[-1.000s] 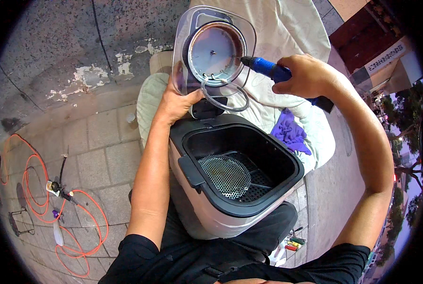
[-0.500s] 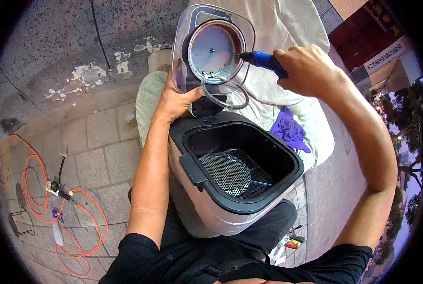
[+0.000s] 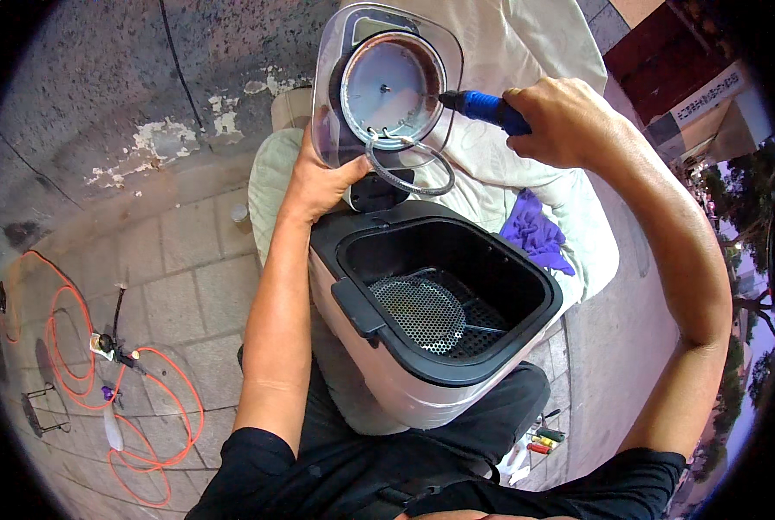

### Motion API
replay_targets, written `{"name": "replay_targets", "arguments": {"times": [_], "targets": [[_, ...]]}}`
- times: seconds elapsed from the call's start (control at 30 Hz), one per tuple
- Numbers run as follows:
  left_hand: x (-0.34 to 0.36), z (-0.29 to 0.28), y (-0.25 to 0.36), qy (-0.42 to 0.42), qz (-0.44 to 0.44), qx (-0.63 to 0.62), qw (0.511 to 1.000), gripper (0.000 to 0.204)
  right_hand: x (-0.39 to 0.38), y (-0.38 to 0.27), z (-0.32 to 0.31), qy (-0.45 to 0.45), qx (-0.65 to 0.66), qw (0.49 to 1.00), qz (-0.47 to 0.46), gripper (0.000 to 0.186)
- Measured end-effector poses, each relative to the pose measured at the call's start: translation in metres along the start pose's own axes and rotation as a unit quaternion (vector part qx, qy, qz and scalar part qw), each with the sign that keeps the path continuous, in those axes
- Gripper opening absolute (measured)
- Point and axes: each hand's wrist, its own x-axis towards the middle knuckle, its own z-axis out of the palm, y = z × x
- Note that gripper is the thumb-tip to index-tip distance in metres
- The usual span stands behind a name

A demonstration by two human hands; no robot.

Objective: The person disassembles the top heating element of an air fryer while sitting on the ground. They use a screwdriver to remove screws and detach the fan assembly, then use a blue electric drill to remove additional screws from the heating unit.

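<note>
My left hand (image 3: 322, 180) grips the lower left edge of a clear lid (image 3: 326, 91), raised at the far end of a white and black appliance that looks like an air fryer (image 3: 387, 364). Set into the lid is a round metal recess (image 3: 392, 82), brownish around its rim. A ring-shaped heating element (image 3: 446, 184) hangs from its lower side. My right hand (image 3: 565, 121) is closed round a blue handheld tool (image 3: 483, 108) whose narrow black end points at the recess's right rim; whether it touches is unclear. Inside the black basin, a round perforated metal plate (image 3: 418, 314) rests on a slotted rack.
A purple cloth (image 3: 535, 232) lies on the pale sheet (image 3: 591, 217) right of the appliance. Several screwdrivers (image 3: 543, 442) lie by my right knee. At left, an orange hose (image 3: 198, 407) with a black fitting coils over the paving. A grey wall (image 3: 101, 87) stands at far left.
The view has shifted slightly. Both hands keep their grips, the lid stays raised, and the tool's end remains at the right side of the recess.
</note>
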Motion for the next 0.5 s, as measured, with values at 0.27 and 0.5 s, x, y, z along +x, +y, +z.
{"name": "replay_targets", "arguments": {"times": [0.27,0.5], "targets": [[0.004,-0.005,-0.019,-0.006,0.024,-0.013,1.000,0.102,-0.004,-0.002,-0.008,-0.043,-0.006,0.999,0.013,0.034],[0.007,-0.006,-0.020,0.004,0.029,0.002,1.000,0.112,-0.013,-0.004,-0.011,-0.031,0.020,0.998,0.051,0.031]]}}
